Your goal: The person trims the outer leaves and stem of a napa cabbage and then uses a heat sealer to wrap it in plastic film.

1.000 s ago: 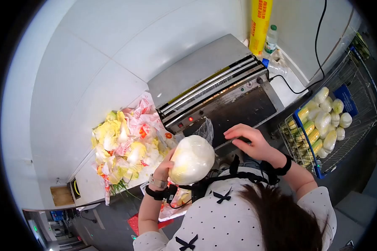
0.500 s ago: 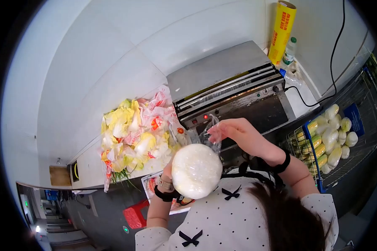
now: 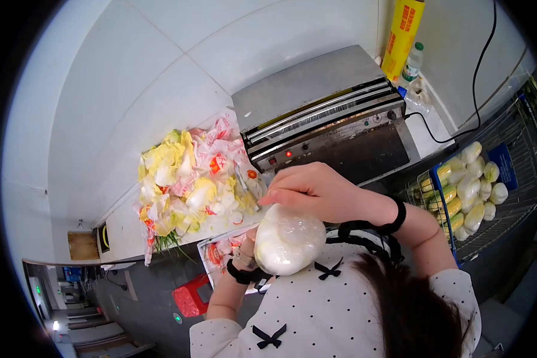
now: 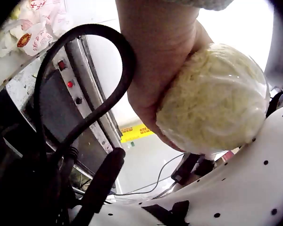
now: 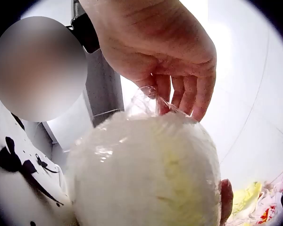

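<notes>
The cabbage (image 3: 289,241) is before the machine (image 3: 310,89); leaves (image 3: 167,161) lie left of the machine, a cart (image 3: 449,232) stands right.

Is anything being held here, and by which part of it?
Yes, a wrapped cabbage: the left grip holds it by the side, and the right grip pinches the clear film bunched on it.

My left hand (image 4: 153,77) grips a pale, rounded cabbage (image 4: 212,106) wrapped in shiny clear film (image 4: 236,77), near my black-dotted white shirt (image 4: 245,186). Beside my hand loops a black cable (image 4: 128,61); past it I see a machine (image 4: 61,106) with a lit red light (image 4: 70,84), printed plastic (image 4: 40,40) and something yellow (image 4: 136,133).
</notes>
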The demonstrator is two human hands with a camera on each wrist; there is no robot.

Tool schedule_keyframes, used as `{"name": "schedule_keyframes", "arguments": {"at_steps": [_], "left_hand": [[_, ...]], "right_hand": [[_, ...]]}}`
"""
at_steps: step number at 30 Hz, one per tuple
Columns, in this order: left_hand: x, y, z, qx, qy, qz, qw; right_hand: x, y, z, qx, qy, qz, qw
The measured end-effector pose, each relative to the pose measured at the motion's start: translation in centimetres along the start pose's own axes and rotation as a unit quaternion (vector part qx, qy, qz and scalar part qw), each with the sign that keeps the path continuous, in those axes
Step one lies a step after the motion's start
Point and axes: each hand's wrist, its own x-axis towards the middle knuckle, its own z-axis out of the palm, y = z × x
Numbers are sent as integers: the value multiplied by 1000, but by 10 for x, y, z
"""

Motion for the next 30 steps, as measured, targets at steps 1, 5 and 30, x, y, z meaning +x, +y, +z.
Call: {"name": "schedule_keyframes", "arguments": {"at_steps": [1,5,30], "left_hand": [[0,-1,-4,-3,0,-10,1000],[-3,-1,6,-70,-11,-42,997],[7,-16,-18,110,-33,-6,993]], "right_hand": [[1,0,0,10,-37,-20,999],[4,5,2,62,-108,-109,986],[-42,-1,-3,-196,191,-168,947]]}}
